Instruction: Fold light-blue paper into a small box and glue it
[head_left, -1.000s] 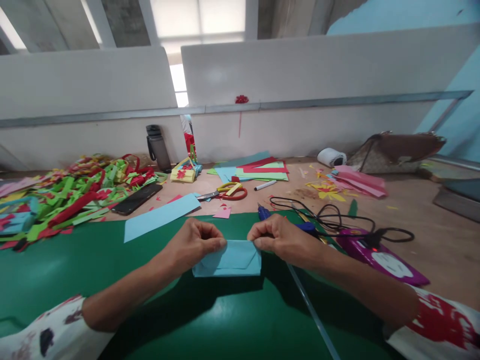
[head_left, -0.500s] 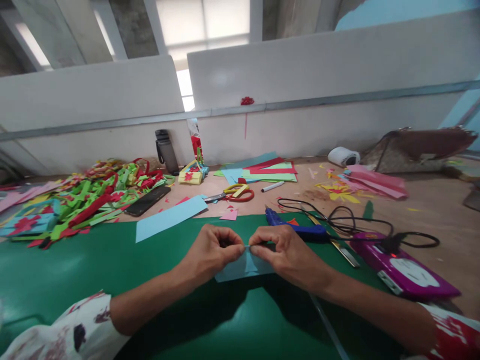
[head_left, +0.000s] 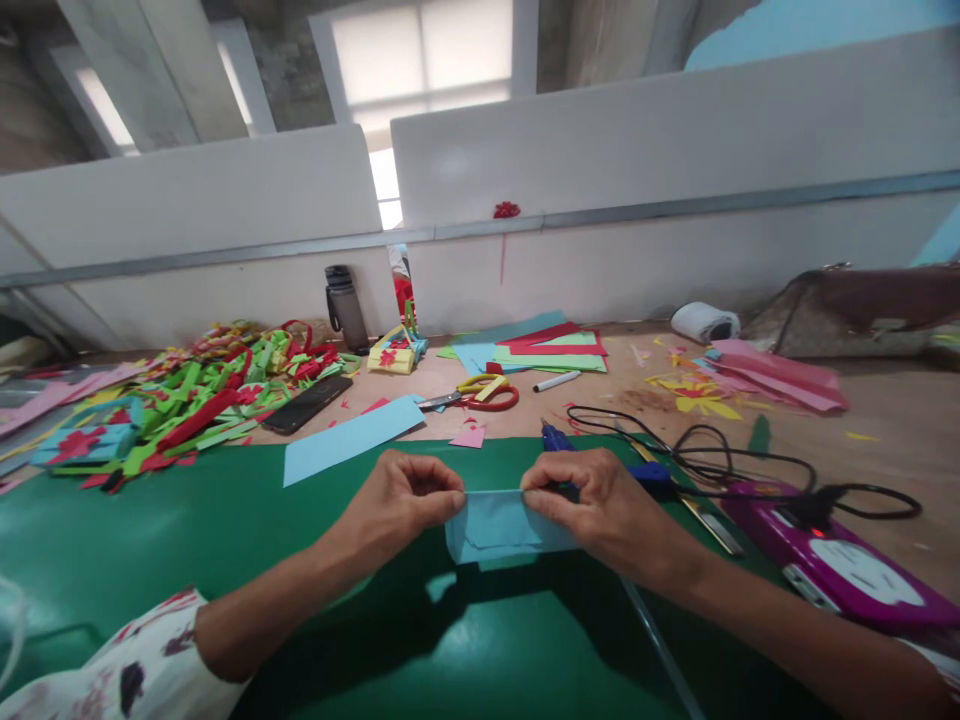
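Note:
A folded piece of light blue paper [head_left: 495, 525] is held up just above the green mat. My left hand [head_left: 409, 500] pinches its top edge at the left end. Farther right on the same edge, the thumb and fingers of my right hand [head_left: 589, 505] pinch it too. The paper's right end is partly hidden behind that hand. Beyond my right hand lies a blue glue gun [head_left: 556, 438], partly covered by the hand. A flat light blue paper strip [head_left: 352, 437] rests past my left hand, its far end near the scissors [head_left: 487, 397].
Colourful paper scraps [head_left: 202, 390] are heaped at the left beside a phone [head_left: 307, 403] and a bottle [head_left: 345, 308]. Coloured sheets [head_left: 540, 345] and a marker [head_left: 556, 381] lie at the back. On the right are a purple power strip [head_left: 840, 560], black cable and a bag [head_left: 870, 310].
My hands have moved apart along the paper's top edge, the left one leftward and the right one slightly rightward. More of the folded blue paper shows between them. The view has shifted slightly.

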